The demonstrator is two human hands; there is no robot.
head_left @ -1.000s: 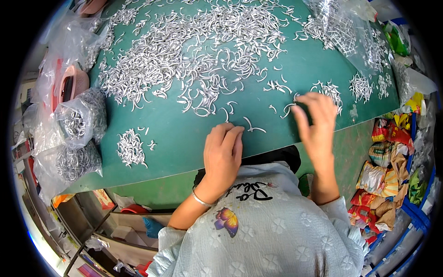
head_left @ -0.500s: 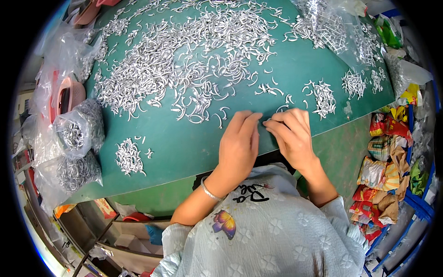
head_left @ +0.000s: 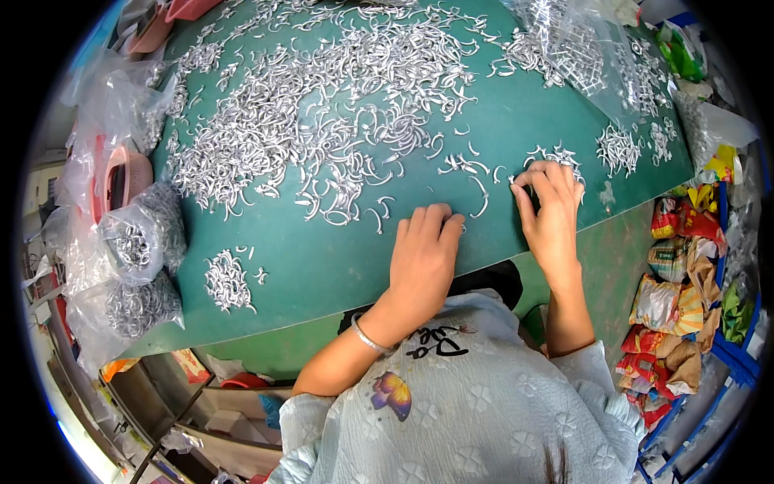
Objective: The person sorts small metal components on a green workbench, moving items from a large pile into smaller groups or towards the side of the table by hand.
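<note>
Centrally, the left hand (head_left: pixel 423 258) is laid palm down on the green worktop (head_left: pixel 322 266), its fingers released and flat, just below a few stray curved metal pieces (head_left: pixel 379 219). Further right, the right hand (head_left: pixel 552 214) is seen with its fingers curled and pinched at a small cluster of pieces (head_left: pixel 556 153); whether one is grasped cannot be told. Most pieces are heaped in a large pile (head_left: pixel 322 105) well above the hands. Filled clear bags (head_left: pixel 133 242) are stacked at the worktop's left edge.
</note>
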